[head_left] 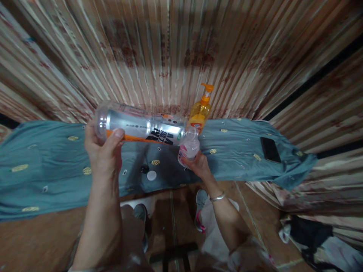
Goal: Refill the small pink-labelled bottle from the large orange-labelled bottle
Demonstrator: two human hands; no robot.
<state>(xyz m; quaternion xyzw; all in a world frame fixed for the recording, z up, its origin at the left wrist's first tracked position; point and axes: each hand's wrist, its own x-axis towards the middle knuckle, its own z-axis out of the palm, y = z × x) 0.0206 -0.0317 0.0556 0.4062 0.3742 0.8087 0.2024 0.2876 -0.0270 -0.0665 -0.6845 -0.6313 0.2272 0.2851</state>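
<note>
My left hand (102, 149) grips the base end of a large clear plastic bottle (141, 126) with a silver, orange and black label, held almost level with its mouth to the right. That mouth meets the top of a small clear bottle (189, 148), which my right hand (198, 165) holds from below, just above the blue cloth. A silver bangle sits on my right wrist.
A blue patterned cloth (51, 162) covers a low surface. On it lie a white cap (151, 175), a small black cap (145, 169), an orange pump bottle (200, 112) at the back and a black phone (270, 149) at the right. Striped curtains hang behind.
</note>
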